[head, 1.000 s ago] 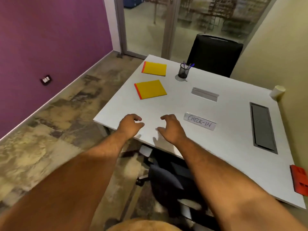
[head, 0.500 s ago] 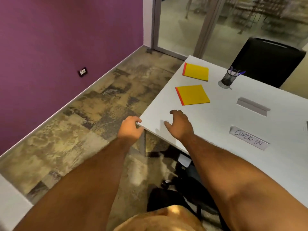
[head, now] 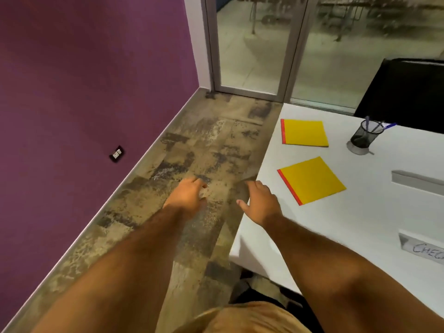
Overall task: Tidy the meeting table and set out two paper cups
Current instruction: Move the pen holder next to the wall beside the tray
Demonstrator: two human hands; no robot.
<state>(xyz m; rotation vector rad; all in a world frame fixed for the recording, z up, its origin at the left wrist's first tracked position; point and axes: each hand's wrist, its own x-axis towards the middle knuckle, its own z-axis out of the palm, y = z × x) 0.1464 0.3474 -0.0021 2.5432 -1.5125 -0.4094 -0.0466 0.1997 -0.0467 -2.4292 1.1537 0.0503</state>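
The white meeting table (head: pixel 336 224) fills the right side. On it lie two yellow folders with red spines, one nearer (head: pixel 311 180) and one farther (head: pixel 304 133). Beyond them a black mesh pen holder (head: pixel 365 135) holds pens. A grey name plate (head: pixel 418 182) and a "CHECK-IN" sign (head: pixel 422 247) sit at the right edge. My left hand (head: pixel 187 197) hovers over the floor left of the table, fingers loosely curled, empty. My right hand (head: pixel 260 200) hangs over the table's left edge, fingers apart, empty. No paper cups are in view.
A purple wall (head: pixel 84 92) with a socket (head: pixel 117 153) runs along the left. Patterned floor (head: pixel 192 152) lies between wall and table. Glass doors (head: pixel 252 44) stand at the back. A black chair (head: pixel 406 92) is behind the table's far side.
The view has swung left, so the table now sits at the right. Both hands have shifted left; the left one has gone from above the table to over the floor.
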